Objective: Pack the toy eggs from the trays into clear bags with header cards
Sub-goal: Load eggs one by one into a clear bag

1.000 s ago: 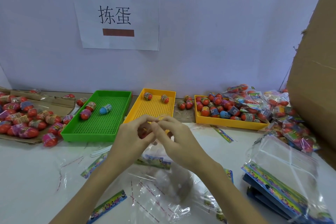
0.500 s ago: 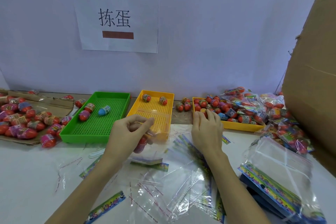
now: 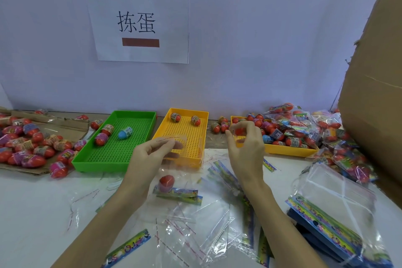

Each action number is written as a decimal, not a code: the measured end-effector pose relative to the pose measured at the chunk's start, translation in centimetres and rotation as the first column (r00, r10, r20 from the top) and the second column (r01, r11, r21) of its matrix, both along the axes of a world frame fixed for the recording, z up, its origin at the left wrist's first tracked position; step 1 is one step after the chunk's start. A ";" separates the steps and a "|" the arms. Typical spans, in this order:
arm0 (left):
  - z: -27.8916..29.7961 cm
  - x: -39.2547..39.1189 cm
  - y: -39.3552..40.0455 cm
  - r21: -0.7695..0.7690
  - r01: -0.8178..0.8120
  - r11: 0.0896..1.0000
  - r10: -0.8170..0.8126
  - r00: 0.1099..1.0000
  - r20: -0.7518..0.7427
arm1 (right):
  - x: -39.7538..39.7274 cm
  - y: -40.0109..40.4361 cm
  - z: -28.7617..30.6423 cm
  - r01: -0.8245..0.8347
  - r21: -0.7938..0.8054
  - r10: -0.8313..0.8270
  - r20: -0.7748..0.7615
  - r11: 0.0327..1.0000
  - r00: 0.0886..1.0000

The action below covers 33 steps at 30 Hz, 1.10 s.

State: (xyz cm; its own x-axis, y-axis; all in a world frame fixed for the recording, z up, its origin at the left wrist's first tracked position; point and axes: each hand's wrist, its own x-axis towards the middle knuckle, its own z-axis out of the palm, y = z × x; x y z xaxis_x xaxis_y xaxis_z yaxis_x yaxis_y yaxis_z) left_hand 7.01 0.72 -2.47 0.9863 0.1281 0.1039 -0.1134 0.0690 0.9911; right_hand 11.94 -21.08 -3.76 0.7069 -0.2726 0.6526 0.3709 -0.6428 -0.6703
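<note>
Far to the left of the left hand, loose toy eggs [image 3: 26, 143] lie heaped on a flattened piece of cardboard [image 3: 71, 125]. Just left of that hand sits a green tray [image 3: 121, 154] with three eggs in it, one of them blue [image 3: 125, 132]. The left hand [image 3: 150, 156] is raised, its thumb and fingers pinching the open top of a clear bag [image 3: 174, 172]. The bag hangs down in front of the middle yellow tray [image 3: 185, 135], and one red egg [image 3: 166, 180] rests at its bottom, just above the colourful header card [image 3: 178, 193]. Below both hands, empty bags [image 3: 195, 230] are scattered over the white table [image 3: 32, 213]. The right hand [image 3: 245, 143] is lifted near the right yellow tray [image 3: 289, 150], its curled fingers holding a red egg [image 3: 240, 131]. Right of it lie filled bags [image 3: 339, 135], a stack of flat bags [image 3: 335, 209] and a large cardboard box [image 3: 374, 93].
</note>
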 end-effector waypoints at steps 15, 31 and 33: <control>0.0 0.0 0.0 0.189 -0.096 0.977 0.074 0.990 0.120 | -7.6 7.2 4.2 -0.659 0.390 0.662 0.150 0.644 0.735; 0.6 -0.3 0.0 0.095 -0.050 0.994 0.042 0.995 0.088 | -6.6 5.4 3.2 -0.411 -0.453 0.410 -0.106 0.791 0.906; 0.6 -0.3 0.0 0.105 -0.020 0.994 0.010 0.996 0.092 | -6.5 5.2 3.3 -0.440 -0.467 0.424 -0.146 0.767 0.894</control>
State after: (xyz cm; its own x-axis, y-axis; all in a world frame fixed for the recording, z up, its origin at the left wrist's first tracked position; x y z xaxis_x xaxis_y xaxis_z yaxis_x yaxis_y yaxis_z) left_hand 6.68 0.71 -1.87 0.9701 0.1259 0.2074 -0.2042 -0.0381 0.9782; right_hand 5.45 -15.84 -0.42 0.6958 0.4049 0.5932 0.6719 -0.6588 -0.3383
